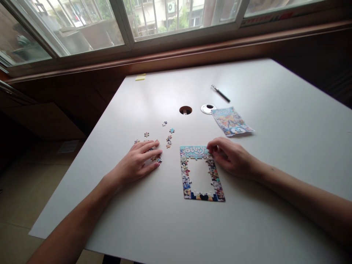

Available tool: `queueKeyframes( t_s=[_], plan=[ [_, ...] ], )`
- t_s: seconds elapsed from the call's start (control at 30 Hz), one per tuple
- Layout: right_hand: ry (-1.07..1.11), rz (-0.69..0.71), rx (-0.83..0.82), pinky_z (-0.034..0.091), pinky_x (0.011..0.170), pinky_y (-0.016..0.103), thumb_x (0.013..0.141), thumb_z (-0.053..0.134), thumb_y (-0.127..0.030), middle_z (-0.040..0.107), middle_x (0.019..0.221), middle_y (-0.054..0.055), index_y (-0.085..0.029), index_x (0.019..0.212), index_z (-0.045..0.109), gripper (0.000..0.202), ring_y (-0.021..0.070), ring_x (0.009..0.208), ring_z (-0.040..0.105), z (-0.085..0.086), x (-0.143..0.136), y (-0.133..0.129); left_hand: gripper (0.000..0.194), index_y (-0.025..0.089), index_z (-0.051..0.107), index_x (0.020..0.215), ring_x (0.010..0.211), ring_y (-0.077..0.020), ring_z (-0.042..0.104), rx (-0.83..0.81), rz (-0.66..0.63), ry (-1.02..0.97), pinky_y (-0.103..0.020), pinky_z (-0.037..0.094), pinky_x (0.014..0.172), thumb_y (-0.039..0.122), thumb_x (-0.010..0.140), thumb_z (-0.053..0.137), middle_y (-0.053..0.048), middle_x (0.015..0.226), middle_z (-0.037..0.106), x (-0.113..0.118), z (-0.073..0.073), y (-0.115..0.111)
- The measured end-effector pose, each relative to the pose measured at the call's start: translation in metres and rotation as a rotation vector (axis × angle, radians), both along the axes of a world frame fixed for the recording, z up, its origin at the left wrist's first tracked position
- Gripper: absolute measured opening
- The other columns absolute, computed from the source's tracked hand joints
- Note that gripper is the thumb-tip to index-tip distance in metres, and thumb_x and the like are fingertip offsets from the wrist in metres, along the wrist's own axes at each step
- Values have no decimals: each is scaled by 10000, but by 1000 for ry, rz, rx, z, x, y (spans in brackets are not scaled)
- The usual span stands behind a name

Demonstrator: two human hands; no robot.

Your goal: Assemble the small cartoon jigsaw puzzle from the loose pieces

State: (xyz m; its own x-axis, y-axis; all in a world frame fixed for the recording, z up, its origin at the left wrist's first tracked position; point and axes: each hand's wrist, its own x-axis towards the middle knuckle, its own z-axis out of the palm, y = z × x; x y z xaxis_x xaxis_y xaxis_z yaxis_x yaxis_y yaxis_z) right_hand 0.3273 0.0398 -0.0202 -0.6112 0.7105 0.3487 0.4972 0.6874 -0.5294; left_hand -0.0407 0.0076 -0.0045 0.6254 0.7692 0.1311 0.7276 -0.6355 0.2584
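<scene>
Several small loose puzzle pieces lie on the white table, left of centre. My left hand rests over part of that group with its fingers spread, hiding some of the pieces. To its right lies a puzzle with its colourful border joined and its middle showing bare table. My right hand has curled fingers at the puzzle's top right corner; the fingertips touch that edge, and whether they pinch a piece is hidden. Beyond this hand is a creased printed picture sheet.
A black pen lies toward the back right. Nearer are a round metal cover and an open hole in the tabletop. A yellow sticky note is at the back left edge, below the windows.
</scene>
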Motion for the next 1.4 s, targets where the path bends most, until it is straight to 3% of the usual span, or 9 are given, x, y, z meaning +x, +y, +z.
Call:
queueKeyframes(
  t_s=[0.27,0.47,0.97,1.4],
  plan=[
    [22,2,3,474,696,313,834,507,-64,599,884,47,-210,1015,534,234,172,777,548,1,-1,-1,242,267,674,1156,1209,-240,572,68,-20,-164,-424,467,1031,233,940,571,-67,1266,649,-9,-4,8],
    [32,15,4,474,701,329,838,503,-69,611,882,52,-212,1020,536,234,176,772,551,3,-2,-1,377,304,651,1248,1234,-238,553,109,37,-172,-442,490,1029,128,953,494,-55,1293,641,-14,-5,10],
    [35,13,11,475,709,329,847,495,-66,601,866,52,-199,1026,541,228,173,767,546,4,-3,-1,209,246,720,1017,1068,-205,602,104,77,-188,-358,506,936,161,938,546,-60,1144,671,-12,-2,8],
    [34,9,0,475,703,331,841,495,-66,604,867,52,-203,1028,546,237,177,766,550,4,-2,-1,167,224,684,1021,1012,-213,595,144,118,-193,-367,509,905,171,915,566,-73,1063,648,-10,-4,8]
  ],
)
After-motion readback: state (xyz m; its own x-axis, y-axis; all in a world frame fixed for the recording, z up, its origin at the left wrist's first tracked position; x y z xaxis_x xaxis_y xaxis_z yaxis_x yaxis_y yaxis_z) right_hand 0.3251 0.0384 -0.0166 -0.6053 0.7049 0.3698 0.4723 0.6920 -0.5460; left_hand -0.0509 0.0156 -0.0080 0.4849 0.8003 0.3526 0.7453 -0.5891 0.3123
